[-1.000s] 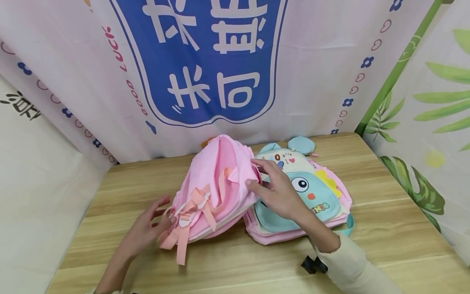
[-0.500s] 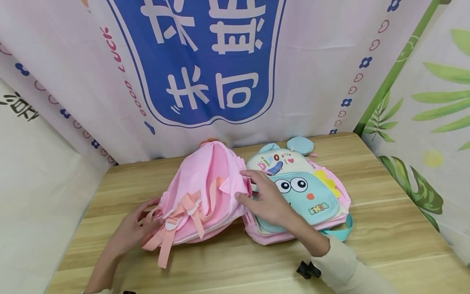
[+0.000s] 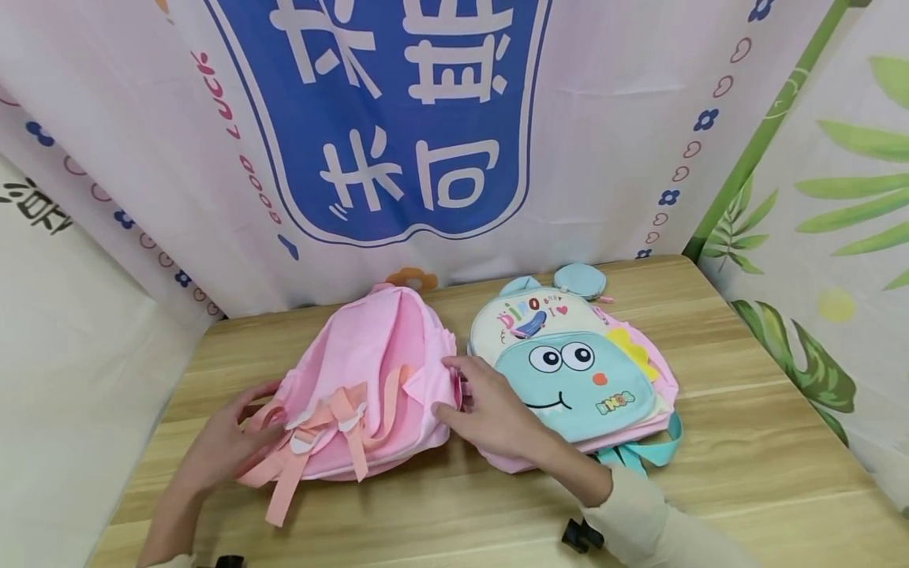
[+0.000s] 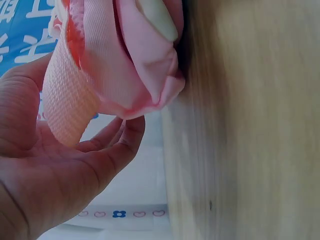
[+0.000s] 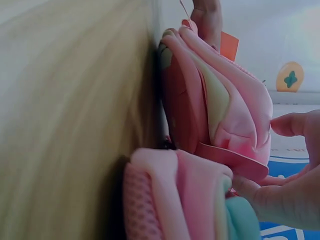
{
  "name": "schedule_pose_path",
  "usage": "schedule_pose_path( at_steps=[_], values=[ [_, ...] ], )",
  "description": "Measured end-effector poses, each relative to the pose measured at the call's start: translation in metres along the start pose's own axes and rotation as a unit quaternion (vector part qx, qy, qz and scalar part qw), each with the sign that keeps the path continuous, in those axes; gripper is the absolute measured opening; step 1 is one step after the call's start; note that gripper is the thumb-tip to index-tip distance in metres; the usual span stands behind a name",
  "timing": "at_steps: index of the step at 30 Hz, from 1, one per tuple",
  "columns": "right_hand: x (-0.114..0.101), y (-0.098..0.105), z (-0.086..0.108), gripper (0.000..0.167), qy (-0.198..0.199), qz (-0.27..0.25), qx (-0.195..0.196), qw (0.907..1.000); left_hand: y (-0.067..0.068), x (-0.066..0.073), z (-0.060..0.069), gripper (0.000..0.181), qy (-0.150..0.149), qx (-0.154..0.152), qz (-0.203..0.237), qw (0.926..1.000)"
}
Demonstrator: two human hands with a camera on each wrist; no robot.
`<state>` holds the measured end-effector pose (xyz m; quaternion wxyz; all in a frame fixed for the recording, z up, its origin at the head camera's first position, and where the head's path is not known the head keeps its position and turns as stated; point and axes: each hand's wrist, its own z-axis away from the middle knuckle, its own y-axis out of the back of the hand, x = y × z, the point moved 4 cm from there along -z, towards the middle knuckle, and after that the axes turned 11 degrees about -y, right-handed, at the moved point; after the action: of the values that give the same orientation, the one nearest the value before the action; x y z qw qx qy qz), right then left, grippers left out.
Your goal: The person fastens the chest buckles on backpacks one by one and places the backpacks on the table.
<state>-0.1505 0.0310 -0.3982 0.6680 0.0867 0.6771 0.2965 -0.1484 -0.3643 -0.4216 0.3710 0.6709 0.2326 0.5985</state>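
Observation:
A pink backpack [image 3: 348,379] lies on the table with its back panel and peach straps [image 3: 301,442] facing up. My left hand [image 3: 230,438] holds its left side; in the left wrist view a peach strap [image 4: 67,95] loops over the palm and the fingertips touch the bag's edge. On the opposite side my right hand [image 3: 490,406] grips the edge, thumb on the back panel and fingers at the side, as the right wrist view also shows. The backpack's front is turned down and hidden in the head view.
Just right of it lies a second backpack [image 3: 568,386], cream, teal and pink with a dinosaur face, partly behind my right forearm. A round teal pouch [image 3: 580,281] sits at its top. The wooden table [image 3: 746,442] meets a printed curtain [image 3: 596,158] at the back.
Both hands have moved left with the pink backpack and lowered it flatter onto the table. It now stands clear of the dinosaur backpack's face, which shows more fully.

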Motion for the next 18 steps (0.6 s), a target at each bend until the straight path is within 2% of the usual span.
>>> schedule_pose_path(
  at_steps=[8, 18],
  values=[
    [0.006, -0.017, -0.002, 0.073, -0.026, 0.032, -0.022, 0.9989, 0.006, -0.006, 0.000, 0.078, 0.009, 0.007, 0.008, 0.9999],
    [0.016, -0.020, -0.013, 0.074, -0.037, 0.055, -0.053, 0.9964, 0.005, -0.003, -0.003, 0.086, 0.032, 0.011, 0.004, 0.9994]
  ],
)
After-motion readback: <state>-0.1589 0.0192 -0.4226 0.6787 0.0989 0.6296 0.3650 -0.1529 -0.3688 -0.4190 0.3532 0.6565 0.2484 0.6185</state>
